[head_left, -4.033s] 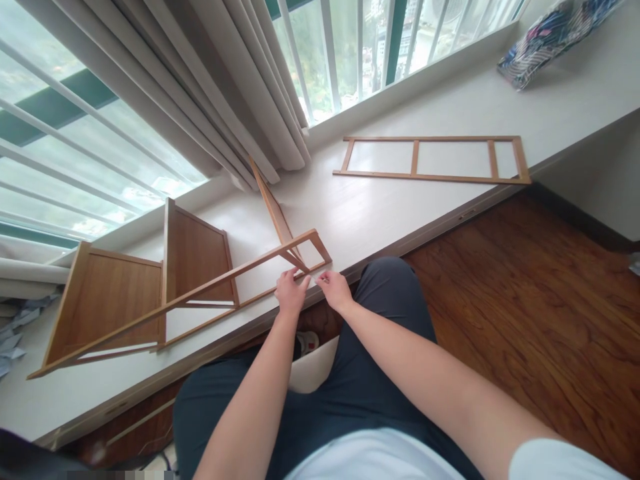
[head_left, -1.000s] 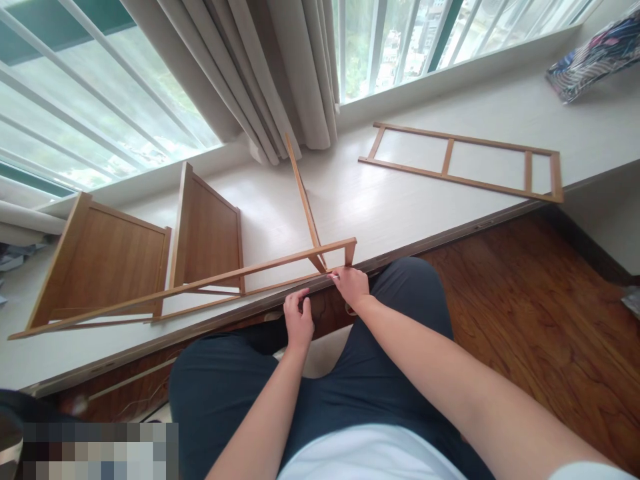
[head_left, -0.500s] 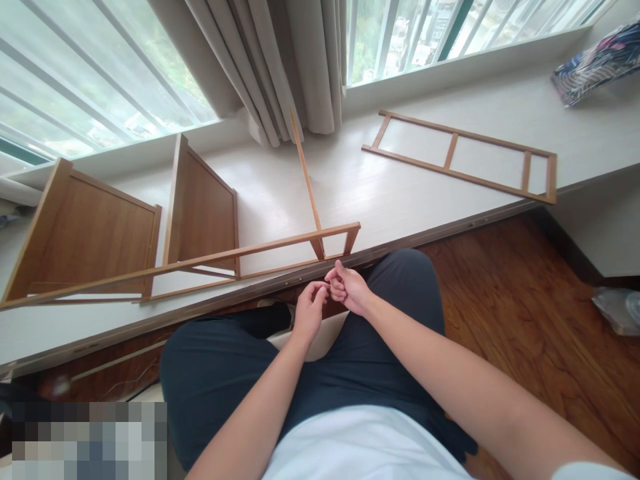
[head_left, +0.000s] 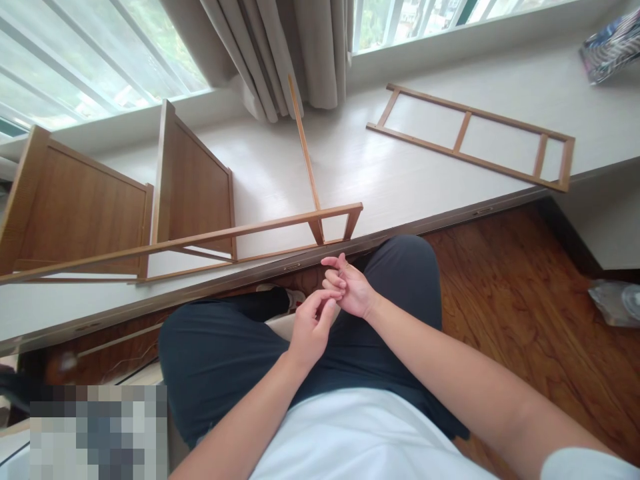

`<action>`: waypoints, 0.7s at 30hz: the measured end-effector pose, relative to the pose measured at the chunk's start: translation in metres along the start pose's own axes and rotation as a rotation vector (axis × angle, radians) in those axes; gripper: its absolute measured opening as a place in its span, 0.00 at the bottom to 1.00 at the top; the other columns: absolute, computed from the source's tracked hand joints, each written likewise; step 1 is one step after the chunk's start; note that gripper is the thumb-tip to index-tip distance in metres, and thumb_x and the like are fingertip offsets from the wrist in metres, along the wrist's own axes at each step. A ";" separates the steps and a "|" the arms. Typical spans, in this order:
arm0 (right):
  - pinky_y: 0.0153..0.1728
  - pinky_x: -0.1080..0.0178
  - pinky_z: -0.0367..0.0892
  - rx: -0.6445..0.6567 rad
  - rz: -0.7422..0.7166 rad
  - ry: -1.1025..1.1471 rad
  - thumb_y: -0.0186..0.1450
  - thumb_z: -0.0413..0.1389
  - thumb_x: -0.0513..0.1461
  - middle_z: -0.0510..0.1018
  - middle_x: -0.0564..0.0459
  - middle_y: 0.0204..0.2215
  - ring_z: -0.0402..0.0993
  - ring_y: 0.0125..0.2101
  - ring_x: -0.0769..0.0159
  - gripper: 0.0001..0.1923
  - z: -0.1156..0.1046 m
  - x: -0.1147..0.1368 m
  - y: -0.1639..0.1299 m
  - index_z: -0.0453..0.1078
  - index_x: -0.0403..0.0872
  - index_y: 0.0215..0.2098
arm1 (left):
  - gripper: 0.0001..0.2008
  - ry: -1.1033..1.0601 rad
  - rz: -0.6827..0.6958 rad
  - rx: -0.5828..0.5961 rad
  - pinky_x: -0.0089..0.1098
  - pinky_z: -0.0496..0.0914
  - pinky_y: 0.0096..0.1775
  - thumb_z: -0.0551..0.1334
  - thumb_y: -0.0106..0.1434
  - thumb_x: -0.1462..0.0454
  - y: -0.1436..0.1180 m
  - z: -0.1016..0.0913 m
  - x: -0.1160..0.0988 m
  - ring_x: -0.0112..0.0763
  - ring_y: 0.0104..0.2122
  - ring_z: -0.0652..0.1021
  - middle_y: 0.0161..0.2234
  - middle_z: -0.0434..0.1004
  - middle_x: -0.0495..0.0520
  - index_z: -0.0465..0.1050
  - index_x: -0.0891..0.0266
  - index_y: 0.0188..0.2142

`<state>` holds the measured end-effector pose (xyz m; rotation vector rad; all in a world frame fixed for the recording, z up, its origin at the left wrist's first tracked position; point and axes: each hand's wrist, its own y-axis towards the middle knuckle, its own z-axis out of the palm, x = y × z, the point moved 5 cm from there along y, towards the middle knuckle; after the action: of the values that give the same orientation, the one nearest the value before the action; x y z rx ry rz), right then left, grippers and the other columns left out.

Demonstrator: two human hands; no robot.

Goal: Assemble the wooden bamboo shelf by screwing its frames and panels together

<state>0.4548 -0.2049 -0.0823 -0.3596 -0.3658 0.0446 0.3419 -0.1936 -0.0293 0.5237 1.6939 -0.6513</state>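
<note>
My left hand is pinched, its fingertips meeting the curled fingers of my right hand above my lap. The right palm is turned partly up, with the index finger and thumb sticking out and the other fingers folded in. Anything small between the fingers is too hidden to make out. Just beyond my hands, a partly joined wooden frame stands on its long edge along the front of a white ledge. Two brown wooden panels and a thin wooden crosspiece extend back from it.
A ladder-like wooden frame lies flat on the white ledge to the right. A patterned bag sits at the far right. Grey curtains hang behind. A clear plastic package rests low at the right, by the wooden floor.
My hands have come slightly nearer to my body. The right index finger now points out more, and the left fingertips press at the right hand's folded fingers. The view has shifted a little.
</note>
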 end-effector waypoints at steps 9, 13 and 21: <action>0.19 0.69 0.48 -0.064 -0.203 -0.412 0.68 0.56 0.56 0.61 0.62 0.16 0.50 0.16 0.75 0.23 0.001 -0.003 -0.003 0.75 0.46 0.43 | 0.11 0.083 -0.122 -0.215 0.28 0.67 0.33 0.66 0.64 0.57 0.005 -0.017 0.017 0.28 0.28 0.72 0.29 0.73 0.47 0.74 0.59 0.42; 0.20 0.68 0.48 -0.025 -0.267 -0.559 0.69 0.54 0.55 0.60 0.62 0.16 0.52 0.18 0.74 0.23 0.001 -0.003 -0.003 0.75 0.45 0.43 | 0.14 0.128 -0.213 -0.164 0.28 0.62 0.30 0.64 0.63 0.54 0.010 -0.016 0.024 0.26 0.25 0.67 0.24 0.68 0.45 0.68 0.60 0.29; 0.22 0.66 0.54 -0.033 -0.269 -0.700 0.68 0.54 0.58 0.63 0.60 0.18 0.55 0.19 0.72 0.25 0.002 -0.004 -0.003 0.75 0.45 0.41 | 0.17 0.140 -0.273 -0.104 0.29 0.58 0.30 0.61 0.65 0.51 0.010 -0.011 0.034 0.27 0.24 0.63 0.22 0.64 0.45 0.69 0.61 0.28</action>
<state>0.4498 -0.2077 -0.0805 -0.3170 -1.1053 -0.1027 0.3335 -0.1788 -0.0627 0.2710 1.9401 -0.7305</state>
